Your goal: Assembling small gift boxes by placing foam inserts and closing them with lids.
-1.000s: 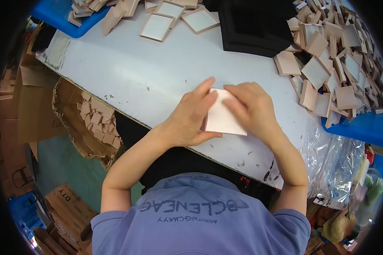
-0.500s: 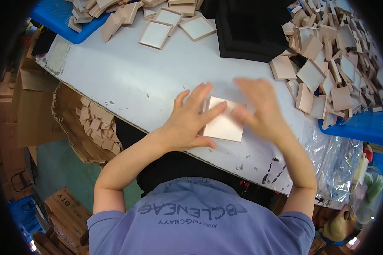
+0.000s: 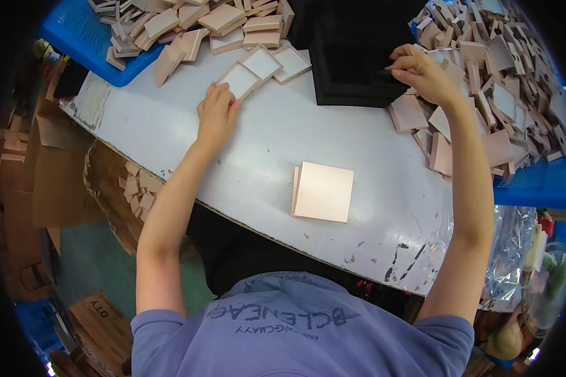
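A closed pale pink square box (image 3: 324,191) lies on the table in front of me, its lid slightly offset over the lower part. Up and left of it, my left hand (image 3: 217,116) grips the near corner of an open box half (image 3: 239,80) with a white inside. That piece overlaps another open half (image 3: 261,61). My right hand (image 3: 421,74) is over the right side of a stack of black pads (image 3: 358,69). Its fingers are curled in a pinch against the black surface; whatever lies between them cannot be made out.
Piled pink box parts (image 3: 198,19) spill from a blue basket (image 3: 82,44) at the far left. A larger heap (image 3: 503,100) fills the right, above another blue basket (image 3: 528,191). A carton of small pieces (image 3: 116,195) stands below the table's left edge; clear plastic (image 3: 506,251) lies at right.
Both hands have left the closed box. My left hand has gone far left to an open box half, and my right hand up and right to the black stack.
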`<state>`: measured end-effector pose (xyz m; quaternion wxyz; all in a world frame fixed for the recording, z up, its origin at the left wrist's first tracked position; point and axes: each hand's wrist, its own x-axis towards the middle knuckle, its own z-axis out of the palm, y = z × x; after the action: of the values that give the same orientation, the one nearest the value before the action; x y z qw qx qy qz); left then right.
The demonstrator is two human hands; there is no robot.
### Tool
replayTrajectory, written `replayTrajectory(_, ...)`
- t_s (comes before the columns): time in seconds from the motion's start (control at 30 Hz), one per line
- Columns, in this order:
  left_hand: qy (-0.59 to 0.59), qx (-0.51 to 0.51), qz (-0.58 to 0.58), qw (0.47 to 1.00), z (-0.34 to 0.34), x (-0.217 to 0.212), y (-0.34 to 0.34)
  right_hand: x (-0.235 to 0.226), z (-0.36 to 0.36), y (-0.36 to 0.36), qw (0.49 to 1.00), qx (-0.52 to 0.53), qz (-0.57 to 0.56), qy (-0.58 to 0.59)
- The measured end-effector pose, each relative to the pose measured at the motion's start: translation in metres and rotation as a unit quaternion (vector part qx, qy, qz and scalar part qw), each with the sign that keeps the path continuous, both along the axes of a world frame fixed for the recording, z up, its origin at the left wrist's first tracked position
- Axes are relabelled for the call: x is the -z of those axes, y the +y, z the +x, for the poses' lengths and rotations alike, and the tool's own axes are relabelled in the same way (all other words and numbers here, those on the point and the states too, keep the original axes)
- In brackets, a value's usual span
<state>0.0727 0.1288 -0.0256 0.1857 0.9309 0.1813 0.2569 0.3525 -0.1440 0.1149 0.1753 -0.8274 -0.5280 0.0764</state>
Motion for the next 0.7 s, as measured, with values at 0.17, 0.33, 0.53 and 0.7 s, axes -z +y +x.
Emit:
replayTrajectory(0.17, -0.171, 0.167, -0.097, 0.966, -0.025, -0.040, -0.063, 0.005, 0.000, 0.004, 0.992, 0.012, 0.103, 0.066)
replayTrajectory(0.33, -0.087, 0.336, -0.052, 0.936, -0.054, -0.079, -0.130, 0.004, 0.010, 0.001, 0.976, 0.035, 0.082, 0.198)
replayTrajectory(0.53, 0.014, 0.371, -0.107, 0.922, -0.049, -0.071, -0.144, 0.017, -0.038, -0.007, 0.922, 0.060, 0.370, -0.099)
replayTrajectory(0.7, -0.045, 0.349, -0.165, 0.921, -0.047, -0.058, -0.146, 0.033, -0.152, -0.037, 0.896, -0.118, 0.314, -0.290)
